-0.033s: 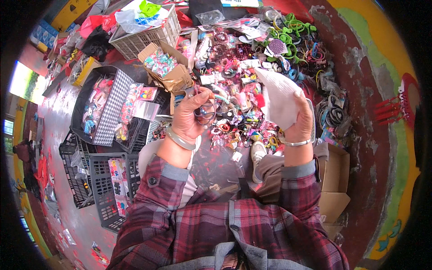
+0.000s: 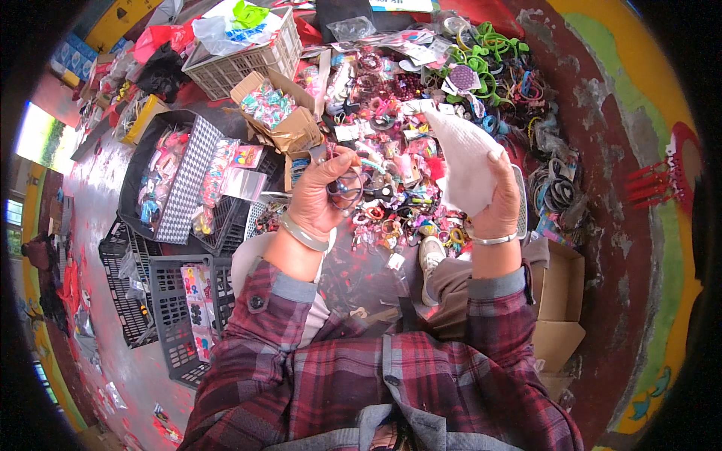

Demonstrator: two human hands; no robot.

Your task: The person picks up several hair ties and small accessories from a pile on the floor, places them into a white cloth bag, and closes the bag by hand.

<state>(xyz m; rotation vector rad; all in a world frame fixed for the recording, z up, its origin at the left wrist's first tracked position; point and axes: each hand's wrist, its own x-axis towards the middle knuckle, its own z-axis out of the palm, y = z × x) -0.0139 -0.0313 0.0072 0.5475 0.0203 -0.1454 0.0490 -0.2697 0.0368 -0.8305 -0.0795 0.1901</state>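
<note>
My left hand (image 2: 316, 197) is closed around a small cluster of dark rings (image 2: 347, 191) that look like hair ties. They hang on the inner side of my fingers, and some of them are hidden. Off to the right, my right hand (image 2: 501, 204) pinches a white ribbed sheet (image 2: 460, 159) by its right edge, thumb on top. The sheet stands tilted and curves up to a point at the far left. Both hands are held above a heap of small hair accessories (image 2: 387, 161), many of them on cards or in clear packets.
Left of me stand an open cardboard box (image 2: 271, 105) of wrapped pieces, a black houndstooth box (image 2: 184, 177) and a grey plastic crate (image 2: 174, 319). A beige crate (image 2: 248, 64) is farther back. Green hair bands (image 2: 489, 60) lie far right; an open carton (image 2: 560, 289) sits beside my right leg.
My right hand and the white sheet have shifted very slightly left. The rings in my left hand have turned a little.
</note>
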